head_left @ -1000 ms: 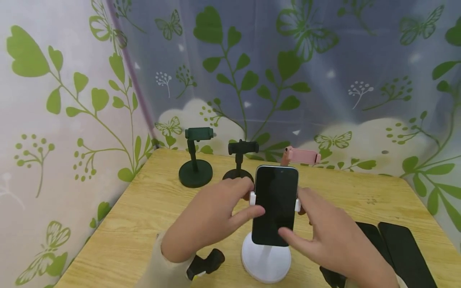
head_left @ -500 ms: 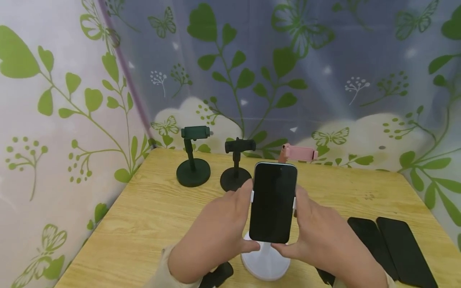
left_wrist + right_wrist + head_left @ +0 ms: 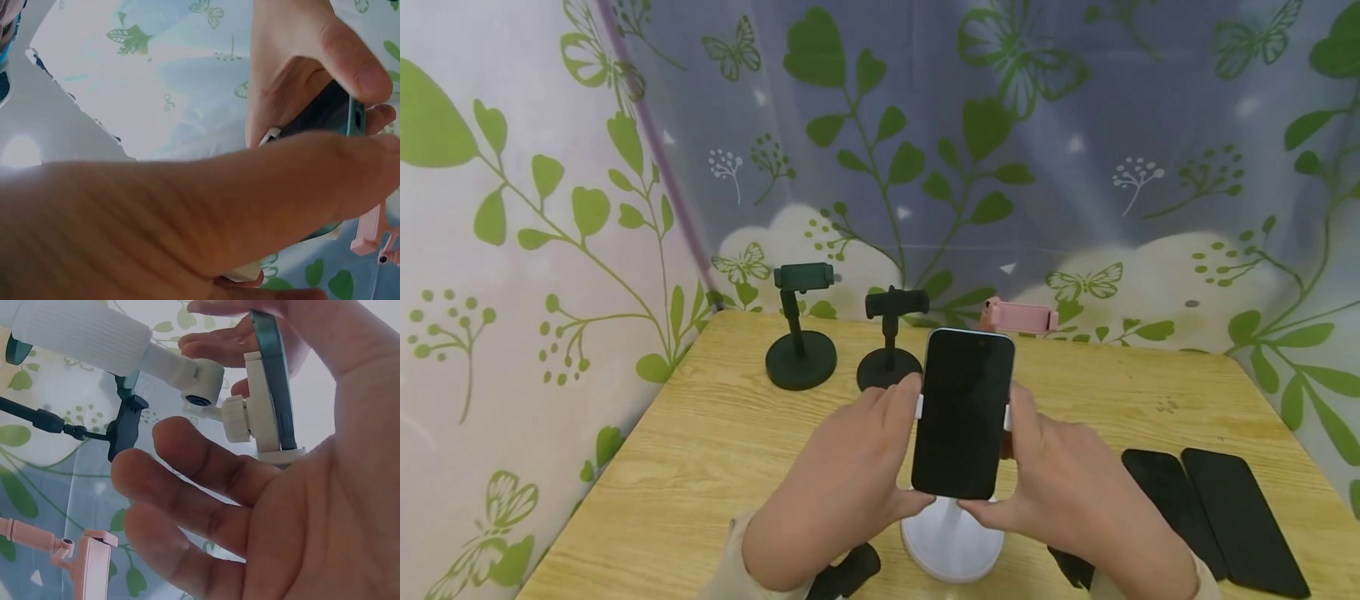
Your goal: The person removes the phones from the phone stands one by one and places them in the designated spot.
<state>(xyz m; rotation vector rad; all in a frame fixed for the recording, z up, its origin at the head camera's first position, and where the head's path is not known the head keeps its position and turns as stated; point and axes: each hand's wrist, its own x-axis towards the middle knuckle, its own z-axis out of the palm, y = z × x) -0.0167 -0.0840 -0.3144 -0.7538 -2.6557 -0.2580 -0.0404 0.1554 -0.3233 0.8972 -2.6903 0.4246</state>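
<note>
A black-screened smartphone (image 3: 964, 414) sits upright, leaning back a little, in the clamp (image 3: 257, 400) of a white phone stand (image 3: 951, 550). My left hand (image 3: 835, 487) holds the phone from the left, its thumb at the bottom edge and its fingers by the clamp's left arm. On the other side my right hand (image 3: 1075, 487) holds it likewise, thumb under the bottom edge. Behind the phone, in the right wrist view, several fingers of the right hand (image 3: 275, 519) are loosely bent, apart from the stand's white neck (image 3: 169, 365). In the left wrist view the left hand covers much of the phone (image 3: 322, 106).
At the back of the wooden table (image 3: 700, 433) stand a green phone stand (image 3: 801, 362), a black one (image 3: 891, 367) and a pink one (image 3: 1022, 317), partly behind the phone. Two dark phones (image 3: 1246, 525) lie at the right. A patterned curtain (image 3: 925, 125) hangs behind.
Both thumbs have gone from the screen's front down to the phone's bottom edge, and the hands have closed in on its sides. In the last half second there is only a slight shift.
</note>
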